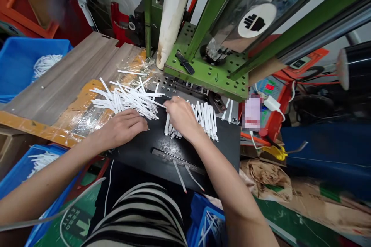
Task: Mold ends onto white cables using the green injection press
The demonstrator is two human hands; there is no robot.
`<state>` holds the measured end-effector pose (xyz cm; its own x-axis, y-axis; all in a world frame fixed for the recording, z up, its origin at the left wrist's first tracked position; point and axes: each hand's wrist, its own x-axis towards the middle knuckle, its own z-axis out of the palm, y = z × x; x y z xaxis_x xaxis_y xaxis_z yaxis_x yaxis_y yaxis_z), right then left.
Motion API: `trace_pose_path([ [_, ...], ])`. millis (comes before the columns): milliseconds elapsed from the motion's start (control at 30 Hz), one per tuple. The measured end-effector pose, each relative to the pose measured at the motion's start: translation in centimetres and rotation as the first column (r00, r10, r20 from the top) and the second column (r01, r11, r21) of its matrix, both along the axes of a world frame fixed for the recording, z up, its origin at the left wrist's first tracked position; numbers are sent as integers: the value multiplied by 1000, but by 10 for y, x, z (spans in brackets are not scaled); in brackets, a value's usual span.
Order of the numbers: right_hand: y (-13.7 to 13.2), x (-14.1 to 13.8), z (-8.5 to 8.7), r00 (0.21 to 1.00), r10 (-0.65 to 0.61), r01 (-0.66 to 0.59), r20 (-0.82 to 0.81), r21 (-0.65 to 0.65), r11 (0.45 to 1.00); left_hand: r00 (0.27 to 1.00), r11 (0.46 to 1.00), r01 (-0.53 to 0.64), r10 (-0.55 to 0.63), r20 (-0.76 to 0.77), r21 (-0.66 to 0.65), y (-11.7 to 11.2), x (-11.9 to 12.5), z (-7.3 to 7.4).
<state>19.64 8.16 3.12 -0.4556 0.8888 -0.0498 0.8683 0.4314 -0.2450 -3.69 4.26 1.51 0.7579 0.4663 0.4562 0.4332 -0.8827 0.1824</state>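
Many white strips (206, 117) in heaps on the black bench (227, 144)
Left hand (125, 126) curls at the near edge of the loose heap (123, 98), whether gripping cannot be told; apart from it, the right hand (182, 115) pinches one strip (160, 104) over the tidier heap (213, 125), before the green press (208, 77)
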Motion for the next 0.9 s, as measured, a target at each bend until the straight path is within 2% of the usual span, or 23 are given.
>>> trace_pose_path([
  [100,-30,27,-1,984,-100,91,-150,-60,994,961,992,36,-2,277,-119,-6,20,7],
  [200,-41,34,-3,950,-136,106,-280,-117,987,879,941,43,124,461,-335,-15,32,14],
  [267,-37,25,-2,923,-119,84,-367,-112,990,827,848,46,265,496,-529,-23,37,16],
  [367,-20,-2,0,894,-89,54,-439,-91,994,772,657,117,411,485,-744,-34,39,15],
  [400,-13,-12,2,895,-72,33,-440,-95,995,754,618,142,439,489,-773,-37,39,13],
  [467,-1,-26,5,896,-45,-5,-442,-112,994,718,594,160,478,506,-788,-44,37,10],
  [500,1,-27,6,885,-42,-12,-463,-115,993,715,604,142,485,503,-784,-47,35,8],
  [567,-6,-18,8,834,-63,15,-547,-91,996,754,682,66,445,484,-729,-53,32,3],
  [633,-30,7,5,764,-104,80,-637,-67,995,821,802,-26,357,445,-596,-59,30,-4],
  [700,-65,39,-3,713,-178,174,-678,-75,982,874,894,-42,248,417,-446,-65,33,-14],
  [800,-126,79,-19,665,-293,302,-687,-111,947,892,932,25,143,428,-362,-71,44,-28],
  [900,-172,93,-35,644,-301,330,-703,-99,939,911,932,59,97,402,-357,-75,60,-40],
])
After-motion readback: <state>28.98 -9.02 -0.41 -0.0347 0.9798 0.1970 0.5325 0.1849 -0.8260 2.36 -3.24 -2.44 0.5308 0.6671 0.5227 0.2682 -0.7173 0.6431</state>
